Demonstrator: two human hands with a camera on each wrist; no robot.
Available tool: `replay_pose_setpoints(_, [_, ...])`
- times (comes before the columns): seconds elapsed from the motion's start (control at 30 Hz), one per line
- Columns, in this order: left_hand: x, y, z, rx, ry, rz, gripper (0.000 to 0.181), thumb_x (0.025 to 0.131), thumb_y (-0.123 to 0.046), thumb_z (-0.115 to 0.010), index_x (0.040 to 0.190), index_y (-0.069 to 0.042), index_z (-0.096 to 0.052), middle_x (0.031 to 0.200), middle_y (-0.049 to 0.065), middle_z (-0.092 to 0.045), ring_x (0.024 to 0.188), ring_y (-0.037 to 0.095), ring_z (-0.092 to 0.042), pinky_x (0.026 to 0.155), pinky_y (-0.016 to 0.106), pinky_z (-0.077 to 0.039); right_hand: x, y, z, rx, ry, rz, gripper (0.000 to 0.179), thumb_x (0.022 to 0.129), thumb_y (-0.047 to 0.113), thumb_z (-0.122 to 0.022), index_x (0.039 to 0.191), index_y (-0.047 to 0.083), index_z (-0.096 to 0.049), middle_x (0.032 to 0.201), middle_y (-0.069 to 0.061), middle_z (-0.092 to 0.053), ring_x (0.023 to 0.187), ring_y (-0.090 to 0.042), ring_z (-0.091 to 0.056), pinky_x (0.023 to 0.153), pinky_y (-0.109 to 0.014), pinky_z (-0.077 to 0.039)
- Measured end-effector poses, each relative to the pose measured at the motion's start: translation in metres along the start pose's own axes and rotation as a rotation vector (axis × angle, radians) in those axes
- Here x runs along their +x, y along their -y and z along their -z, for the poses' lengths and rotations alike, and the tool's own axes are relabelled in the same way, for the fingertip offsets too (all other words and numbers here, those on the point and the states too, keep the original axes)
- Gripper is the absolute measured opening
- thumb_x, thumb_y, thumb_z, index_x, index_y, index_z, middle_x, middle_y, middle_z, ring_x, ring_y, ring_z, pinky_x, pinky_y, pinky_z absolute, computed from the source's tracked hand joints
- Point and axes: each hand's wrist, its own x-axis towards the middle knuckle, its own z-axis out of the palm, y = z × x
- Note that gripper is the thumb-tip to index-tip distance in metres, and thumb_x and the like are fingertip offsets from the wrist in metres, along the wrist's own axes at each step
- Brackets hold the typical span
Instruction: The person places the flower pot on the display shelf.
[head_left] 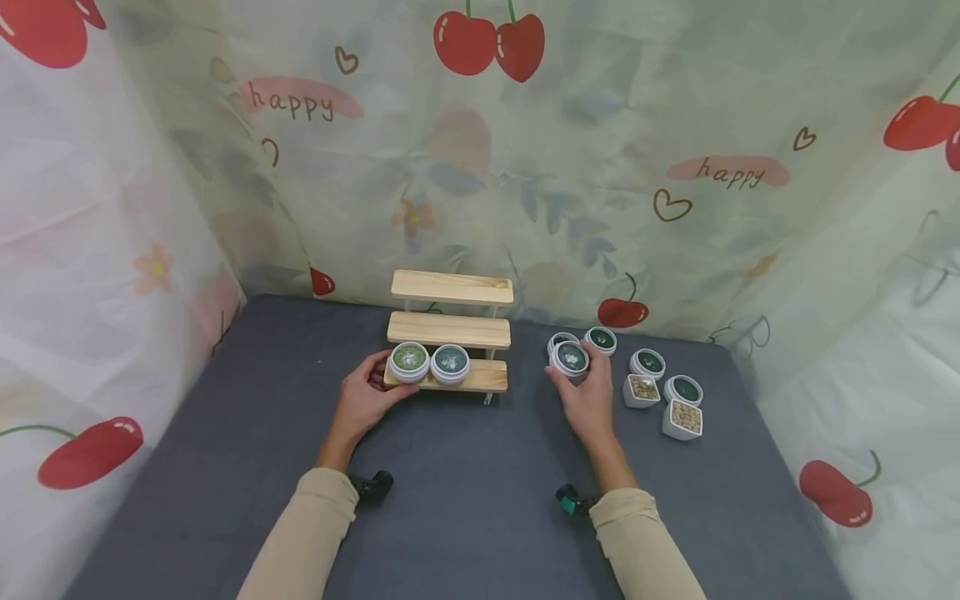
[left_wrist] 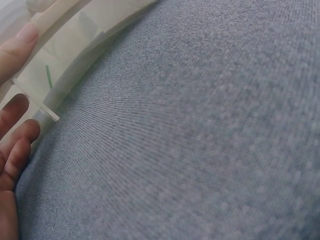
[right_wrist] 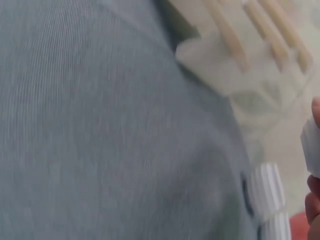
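Observation:
A three-tier wooden shelf stands at the middle of the grey table. Two round white pots sit on its lowest tier. My left hand holds the left end of that tier, thumb up by the left pot and fingers at the front by the shelf leg. My right hand grips a round white pot with a pale green filling, right of the shelf. The right wrist view is blurred; it shows the shelf and a ribbed white pot.
More round pots and two square pots cluster at the right. A cherry-print curtain closes off the back and sides. The table's edge runs close behind the shelf.

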Motion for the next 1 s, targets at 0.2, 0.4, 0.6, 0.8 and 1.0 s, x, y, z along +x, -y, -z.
replay_pose_setpoints(0.2, [0.0,0.0,0.0,0.003,-0.003,-0.008,0.079,0.07,-0.038,-0.095,0.138,-0.017,-0.061,0.106,0.009,-0.069,0.083,0.016,-0.061,0.071,0.019,-0.047,-0.003,0.021,-0.014,0.033,0.048,0.001,0.076,0.078,0.014,-0.09,0.142,0.001,-0.049,0.131,-0.02,-0.056,0.108,-0.032,-0.057,0.09,-0.037,-0.043])
replay_pose_setpoints(0.4, [-0.001,0.001,0.001,-0.002,-0.005,-0.009,0.079,0.069,-0.038,-0.096,0.137,-0.016,-0.061,0.105,0.009,-0.069,0.081,0.015,-0.06,0.07,0.019,-0.048,-0.009,0.036,-0.027,0.018,0.12,0.083,0.075,0.077,0.014,-0.091,0.139,-0.001,-0.052,0.127,-0.022,-0.061,0.11,-0.033,-0.061,0.089,-0.041,-0.047])
replay_pose_setpoints(0.6, [-0.002,0.004,0.0,0.006,-0.009,-0.003,0.08,0.069,-0.04,-0.095,0.138,-0.016,-0.061,0.105,0.008,-0.069,0.082,0.013,-0.061,0.07,0.02,-0.049,-0.017,0.045,-0.039,0.042,0.206,0.14,0.072,0.078,0.015,-0.09,0.139,0.001,-0.054,0.126,-0.019,-0.063,0.11,-0.032,-0.064,0.09,-0.041,-0.051])
replay_pose_setpoints(0.8, [-0.001,0.003,-0.001,0.005,-0.022,-0.006,0.08,0.069,-0.039,-0.096,0.137,-0.017,-0.062,0.105,0.008,-0.07,0.081,0.012,-0.061,0.07,0.019,-0.048,-0.021,0.046,-0.051,0.061,0.256,0.16,0.071,0.079,0.019,-0.09,0.141,0.009,-0.057,0.131,-0.017,-0.054,0.113,-0.026,-0.059,0.09,-0.037,-0.055])
replay_pose_setpoints(1.0, [0.0,0.003,0.0,0.015,-0.003,-0.014,0.082,0.069,-0.041,-0.095,0.14,-0.017,-0.06,0.108,0.008,-0.07,0.083,0.012,-0.062,0.073,0.019,-0.049,-0.023,0.045,-0.061,0.096,0.244,0.13,0.071,0.078,0.019,-0.09,0.141,0.012,-0.059,0.127,-0.016,-0.053,0.109,-0.024,-0.06,0.091,-0.037,-0.056])
